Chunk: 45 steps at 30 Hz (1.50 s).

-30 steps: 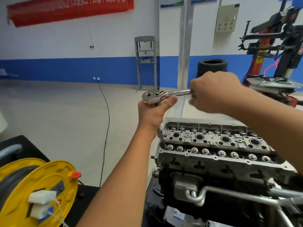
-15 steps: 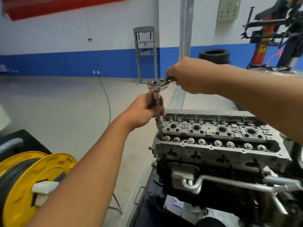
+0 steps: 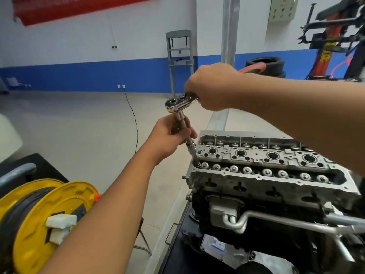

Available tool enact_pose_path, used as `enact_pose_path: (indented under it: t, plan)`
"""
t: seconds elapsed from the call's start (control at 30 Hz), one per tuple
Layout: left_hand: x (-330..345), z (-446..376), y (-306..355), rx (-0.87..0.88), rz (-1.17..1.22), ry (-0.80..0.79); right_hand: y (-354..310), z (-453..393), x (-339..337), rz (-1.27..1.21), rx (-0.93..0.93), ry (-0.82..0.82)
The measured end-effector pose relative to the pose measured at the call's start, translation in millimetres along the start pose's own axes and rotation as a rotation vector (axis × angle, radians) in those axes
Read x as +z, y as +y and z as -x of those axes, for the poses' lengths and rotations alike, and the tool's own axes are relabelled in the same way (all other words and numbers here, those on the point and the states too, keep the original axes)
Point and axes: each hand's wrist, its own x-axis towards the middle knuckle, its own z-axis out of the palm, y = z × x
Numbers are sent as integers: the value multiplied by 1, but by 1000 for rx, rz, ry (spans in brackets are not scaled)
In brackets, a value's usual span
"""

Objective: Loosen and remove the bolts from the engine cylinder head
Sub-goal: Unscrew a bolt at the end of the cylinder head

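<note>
The grey engine cylinder head sits at the right with a row of valve tops along its near side. A chrome ratchet wrench stands over its near left corner on a long extension bar, whose socket end sits in a hole of the head. My left hand grips the extension bar midway. My right hand grips the wrench handle close to the ratchet's head; the red grip end sticks out behind it. The bolt under the socket is hidden.
A yellow cable reel stands at the lower left, close to my left forearm. A metal coolant pipe runs along the engine's front. Behind are a stacked tyre, a red tyre machine and a grey press frame.
The wrench came down from mid-air and its extension now stands in the head's left corner. My left hand slid from under the ratchet head to the bar. My right hand moved nearer the ratchet head.
</note>
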Motion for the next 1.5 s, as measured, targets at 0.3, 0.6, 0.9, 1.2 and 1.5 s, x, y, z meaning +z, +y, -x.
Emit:
enact_pose_path:
  t: [0.3,0.6,0.9,1.2,1.5]
  plan:
    - [19,-12,-15,-2,8,243,-19,10,-11,-256,57,-304]
    - [20,-3,-7,33,-21,48,34,12,2,66,-50,-15]
    - [34,-7,-13,24,88,299,-8,14,-20,-514,35,-515]
    - [29,-4,-15,-43,31,136,20,4,-5,242,-48,-89]
    - [38,-7,-9,13,-48,274,-6,11,-23,-447,14,-424]
